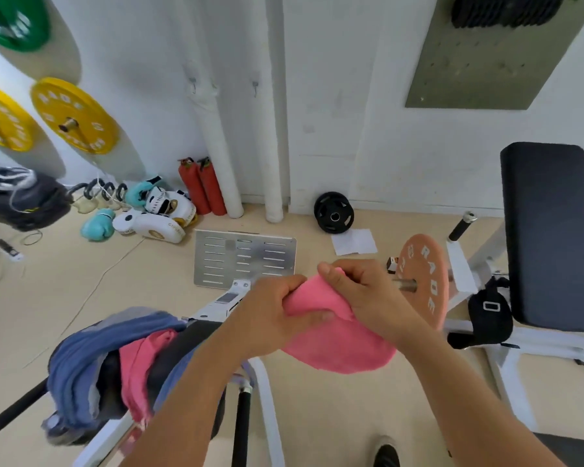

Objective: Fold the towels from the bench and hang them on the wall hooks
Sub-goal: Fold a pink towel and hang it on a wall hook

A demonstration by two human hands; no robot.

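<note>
Item 1: pink towel (338, 345), held in mid-air in front of us, above the floor and just right of the bench. Our left hand (270, 318) grips its upper edge with curled fingers; our right hand (361, 291) pinches the same edge from the other side, thumb on top. The rest of the cloth hangs below in a rounded fold.

Item 2: bench (196, 335), dark padded, white frame, at lower left. It carries a heap of blue towels (81, 358) and 1 more pink towel (139, 369) draped between them.

Item 3: 2 wall hooks (255, 86), on the white wall ahead, well apart from the held towel; the left hook (192, 84) sits beside a white padded pipe.

Item 4: pink weight plate (425, 281) on a steel peg, just right of our right hand. We read "RADE" in white letters on its face.

Item 5: 2 yellow weight plates (75, 116) mounted on the left wall; the lettering is too blurred to read with certainty.

Item 6: floor goods along the wall: 2 red extinguishers (203, 187), teal boxing gloves (98, 224), white pads (155, 220) with small gold print we cannot read, 1 black plate (333, 212), 1 slotted metal panel (245, 257).

Item 7: second padded bench (550, 230), upright, at right.
</note>
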